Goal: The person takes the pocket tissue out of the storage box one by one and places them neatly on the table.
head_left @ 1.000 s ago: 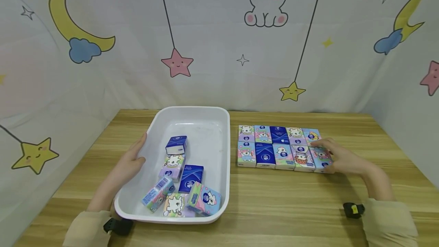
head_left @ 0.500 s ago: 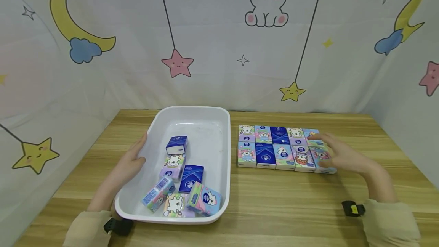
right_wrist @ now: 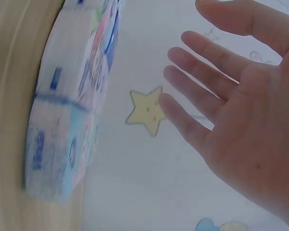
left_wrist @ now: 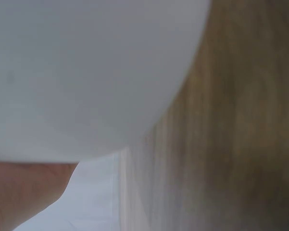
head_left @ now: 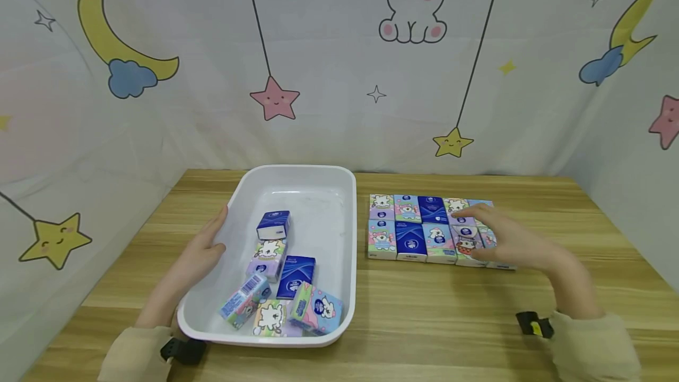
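A white plastic tub point(head_left: 347, 217) stands on the left of the table with several small tissue packs inside, among them a dark blue pack point(head_left: 273, 224). My left hand point(head_left: 204, 249) holds its left rim, thumb over the edge; the other fingers are mostly hidden. The tub's outer wall point(left_wrist: 86, 72) fills much of the left wrist view. Right of the tub lie two rows of tissue packs point(head_left: 411, 240), side by side. My right hand point(head_left: 517, 243) hovers over the right end of these rows, fingers spread and holding nothing. In the right wrist view its palm point(right_wrist: 259, 125) stands apart from the packs point(right_wrist: 57, 144).
The wooden table point(head_left: 440, 323) reaches toward me in front of the packs. Behind it hangs a white cloth point(head_left: 329, 128) printed with stars, moons and a rabbit. Dark bands with small devices sit at both wrists.
My right hand has moved left, from the rightmost packs toward those beside them. The left hand, the tub and the packs have stayed in place.
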A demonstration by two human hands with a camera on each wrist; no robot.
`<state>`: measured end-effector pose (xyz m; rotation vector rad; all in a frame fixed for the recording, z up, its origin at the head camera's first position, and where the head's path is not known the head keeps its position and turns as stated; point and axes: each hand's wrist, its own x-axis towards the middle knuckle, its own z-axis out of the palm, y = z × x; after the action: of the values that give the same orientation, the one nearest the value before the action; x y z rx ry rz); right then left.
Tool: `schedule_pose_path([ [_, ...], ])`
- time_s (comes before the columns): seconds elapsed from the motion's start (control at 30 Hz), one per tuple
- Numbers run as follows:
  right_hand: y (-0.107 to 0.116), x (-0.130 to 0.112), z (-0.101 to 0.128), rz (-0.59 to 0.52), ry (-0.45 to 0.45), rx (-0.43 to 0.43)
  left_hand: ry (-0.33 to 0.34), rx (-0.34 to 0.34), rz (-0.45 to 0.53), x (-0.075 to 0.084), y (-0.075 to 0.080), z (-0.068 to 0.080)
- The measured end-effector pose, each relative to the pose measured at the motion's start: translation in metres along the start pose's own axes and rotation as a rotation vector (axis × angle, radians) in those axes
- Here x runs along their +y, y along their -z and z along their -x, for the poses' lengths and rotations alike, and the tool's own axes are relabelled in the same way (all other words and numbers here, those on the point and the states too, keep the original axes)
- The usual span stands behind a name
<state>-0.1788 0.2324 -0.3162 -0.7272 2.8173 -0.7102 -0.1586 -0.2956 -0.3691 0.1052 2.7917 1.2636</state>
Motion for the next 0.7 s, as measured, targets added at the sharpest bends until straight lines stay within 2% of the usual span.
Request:
schedule_pose_path([
  [0.33,-0.029,-0.045,-0.019,-0.022,0.186,-0.003,-0.017,0.011,-0.016,-0.003,0.001,-0.002],
  [0.7,-0.046,-0.079,-0.028,-0.028,0.251,-0.046,-0.014,0.008,-0.018,-0.001,0.000,-0.001],
])
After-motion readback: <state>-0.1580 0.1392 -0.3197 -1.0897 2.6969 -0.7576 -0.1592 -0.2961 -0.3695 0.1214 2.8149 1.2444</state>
